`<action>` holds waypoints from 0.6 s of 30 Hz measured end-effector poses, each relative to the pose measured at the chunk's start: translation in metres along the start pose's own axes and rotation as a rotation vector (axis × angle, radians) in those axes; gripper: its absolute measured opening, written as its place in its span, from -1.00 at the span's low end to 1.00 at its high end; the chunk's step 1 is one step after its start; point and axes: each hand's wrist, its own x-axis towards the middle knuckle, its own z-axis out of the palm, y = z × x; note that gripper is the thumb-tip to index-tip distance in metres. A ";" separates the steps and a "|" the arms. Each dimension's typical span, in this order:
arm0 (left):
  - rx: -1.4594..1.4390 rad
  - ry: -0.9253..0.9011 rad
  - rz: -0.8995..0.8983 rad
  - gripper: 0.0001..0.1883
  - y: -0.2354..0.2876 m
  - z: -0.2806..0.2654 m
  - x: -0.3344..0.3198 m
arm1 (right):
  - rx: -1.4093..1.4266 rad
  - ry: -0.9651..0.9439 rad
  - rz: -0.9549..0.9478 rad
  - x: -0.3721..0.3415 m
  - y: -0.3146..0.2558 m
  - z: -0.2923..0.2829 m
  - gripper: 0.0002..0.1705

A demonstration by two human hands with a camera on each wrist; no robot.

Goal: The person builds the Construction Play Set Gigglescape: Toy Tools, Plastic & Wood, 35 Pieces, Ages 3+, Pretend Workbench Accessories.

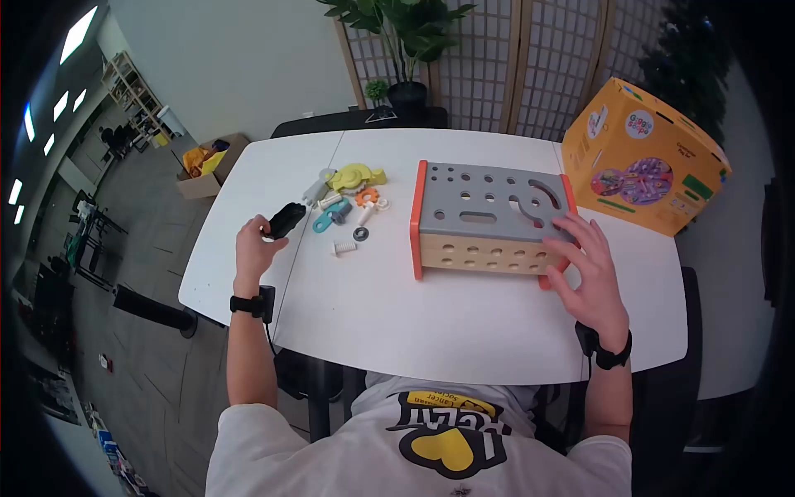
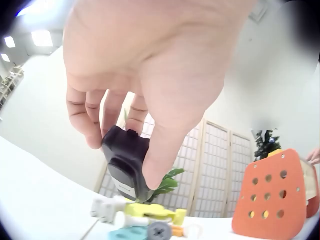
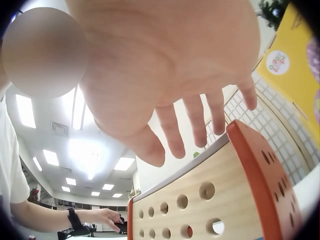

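Note:
My left hand (image 1: 255,253) pinches a black plastic object (image 1: 286,220) between thumb and fingers, over the left side of the table. In the left wrist view a pale label shows on its lower face. My right hand (image 1: 595,277) is at the right end of a toy workbench (image 1: 449,222), fingers spread and fairly straight near its top edge. The workbench has a grey top with holes and slots, wooden sides and orange-red end panels. Between the left hand and the workbench lie a yellow toy piece (image 1: 354,176), an orange gear (image 1: 366,196), a teal piece (image 1: 325,220) and a white screw (image 1: 344,248).
A large orange-yellow toy box (image 1: 617,141) stands at the table's back right corner. Also among the loose parts are a dark round nut (image 1: 361,234) and a grey piece (image 1: 316,190). Behind the white table (image 1: 373,319) are a potted plant (image 1: 407,95) and a folding screen (image 1: 480,70).

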 end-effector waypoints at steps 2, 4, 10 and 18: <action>0.068 -0.055 -0.166 -0.53 -0.019 -0.004 -0.007 | 0.021 -0.008 0.018 0.001 0.001 0.003 -0.55; 0.118 -0.075 -0.226 -0.52 -0.042 -0.006 -0.011 | 0.082 -0.027 0.034 0.002 0.003 0.007 -0.54; 0.235 -0.068 -0.300 -0.53 -0.075 -0.012 -0.016 | 0.085 -0.054 0.017 0.005 -0.003 0.007 -0.51; 0.278 -0.112 -0.434 -0.56 -0.049 -0.018 -0.013 | 0.103 -0.092 0.034 0.003 -0.009 0.006 -0.56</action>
